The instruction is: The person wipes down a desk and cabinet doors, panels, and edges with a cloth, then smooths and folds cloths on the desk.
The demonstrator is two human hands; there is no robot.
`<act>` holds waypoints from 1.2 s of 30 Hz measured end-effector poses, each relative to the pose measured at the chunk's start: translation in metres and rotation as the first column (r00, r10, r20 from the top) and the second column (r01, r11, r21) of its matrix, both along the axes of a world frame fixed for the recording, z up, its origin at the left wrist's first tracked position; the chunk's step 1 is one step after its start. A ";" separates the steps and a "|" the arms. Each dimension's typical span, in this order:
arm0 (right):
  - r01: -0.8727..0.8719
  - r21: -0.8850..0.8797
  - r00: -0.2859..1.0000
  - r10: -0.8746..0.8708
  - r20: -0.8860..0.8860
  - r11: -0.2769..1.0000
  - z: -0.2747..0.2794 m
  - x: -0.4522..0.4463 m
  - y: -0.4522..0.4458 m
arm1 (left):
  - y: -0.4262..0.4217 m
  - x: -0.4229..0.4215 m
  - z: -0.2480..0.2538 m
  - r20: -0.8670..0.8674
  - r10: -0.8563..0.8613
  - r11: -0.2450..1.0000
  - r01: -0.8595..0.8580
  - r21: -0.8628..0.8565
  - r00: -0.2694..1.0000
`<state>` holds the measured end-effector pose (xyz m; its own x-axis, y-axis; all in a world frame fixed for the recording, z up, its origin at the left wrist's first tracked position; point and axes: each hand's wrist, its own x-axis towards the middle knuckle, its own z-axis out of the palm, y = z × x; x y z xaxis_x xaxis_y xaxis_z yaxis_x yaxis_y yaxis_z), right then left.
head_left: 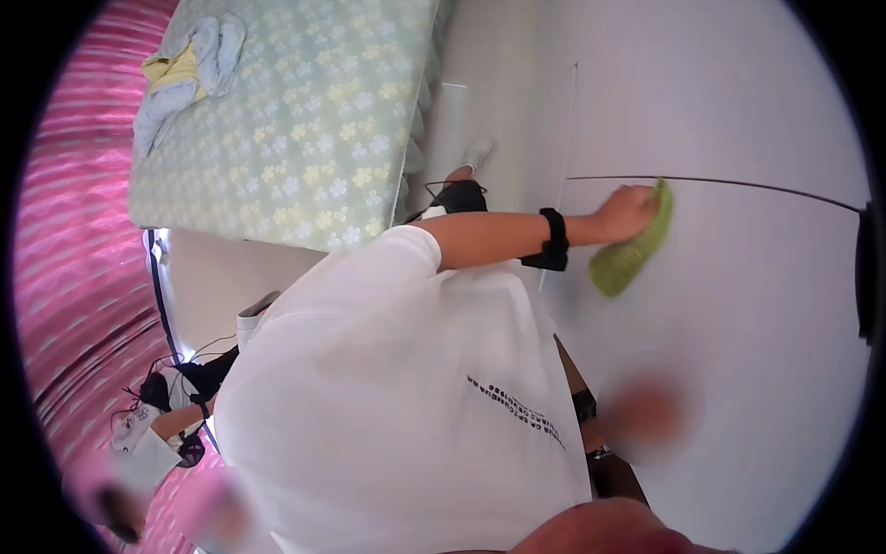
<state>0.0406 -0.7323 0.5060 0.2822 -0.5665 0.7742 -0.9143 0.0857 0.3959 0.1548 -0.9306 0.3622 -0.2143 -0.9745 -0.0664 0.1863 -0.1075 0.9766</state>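
My left hand (629,214), with a black band (554,242) on its wrist, is closed around a green cloth (632,260). It presses the cloth against a white panel (738,277), just beside a dark seam. The cloth hangs bunched below the fingers. Past the front of my white shirt (397,369), a skin-coloured shape (646,415) is smeared beyond recognition; it seems to be my right hand, near a dark band and a bracelet (602,452). Its fingers cannot be made out.
A bed (314,138) with a pale green flowered cover stands at the upper left, holding a crumpled garment (189,69). A pink curtain (83,231) hangs at the far left. A dark handle-like bar (866,277) is at the right edge. Another figure's arm (180,420) shows lower left.
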 end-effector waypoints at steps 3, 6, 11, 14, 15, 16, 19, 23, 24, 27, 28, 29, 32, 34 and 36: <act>0.010 -0.039 1.000 -0.011 -0.014 0.999 0.006 0.003 -0.008 | 0.001 0.013 0.008 0.190 -0.139 0.987 0.120 0.109 0.972; 0.072 -0.050 0.997 -0.073 -0.022 0.996 0.009 0.007 -0.013 | -0.002 0.021 0.072 0.006 -0.246 0.967 0.246 -0.066 0.969; 0.248 0.036 0.969 -0.248 -0.005 0.968 -0.015 0.020 -0.019 | 0.006 0.033 0.149 -0.152 -0.586 0.789 0.518 -0.332 0.796; 0.201 0.313 0.949 -0.264 0.171 0.928 0.013 0.058 -0.042 | 0.005 0.024 0.149 -0.236 -0.732 0.669 0.612 -0.422 0.639; -0.045 0.322 0.876 -0.118 0.468 0.946 0.003 0.063 -0.051 | 0.005 0.023 0.144 -0.232 -0.769 0.624 0.621 -0.475 0.595; -0.282 0.241 0.690 0.022 0.723 0.929 -0.006 0.067 -0.056 | 0.002 0.023 0.145 -0.232 -0.786 0.606 0.640 -0.472 0.574; -0.262 0.159 0.337 -0.064 0.939 0.952 -0.025 0.074 -0.058 | -0.011 0.032 0.157 -0.058 -0.841 0.456 0.646 -0.612 0.539; -0.294 -0.114 -0.141 0.075 0.987 0.949 0.002 0.067 -0.074 | -0.022 0.037 0.177 0.145 -0.659 0.487 0.565 -0.666 0.738; -0.369 -0.054 -0.186 -0.017 0.982 0.928 0.020 0.066 -0.079 | -0.024 0.040 0.180 0.203 -0.537 0.503 0.504 -0.703 0.819; -0.351 -0.091 -0.342 -0.037 0.939 0.932 0.047 0.076 -0.118 | -0.064 0.055 0.182 0.214 -0.475 0.502 0.463 -0.730 0.854; -0.286 -0.152 -0.437 0.013 0.900 0.946 0.037 0.087 -0.131 | -0.081 0.069 0.168 0.304 -0.453 0.477 0.516 -0.711 0.838; -0.250 -0.185 -0.492 0.039 0.870 0.950 0.035 0.093 -0.145 | -0.099 0.081 0.167 0.381 -0.427 0.455 0.559 -0.693 0.820; -0.100 -0.202 -0.517 0.122 0.847 0.974 0.038 0.116 -0.175 | -0.155 0.115 0.165 0.447 -0.536 0.451 0.691 -0.565 0.716; 0.005 -0.174 -0.481 0.155 0.863 0.985 0.045 0.119 -0.180 | -0.189 0.152 0.200 0.521 -0.467 0.533 0.698 -0.479 0.715; 0.115 -0.064 -0.243 0.091 0.966 0.991 0.060 0.122 -0.173 | -0.242 0.183 0.231 0.241 -0.581 0.429 0.545 -0.721 0.777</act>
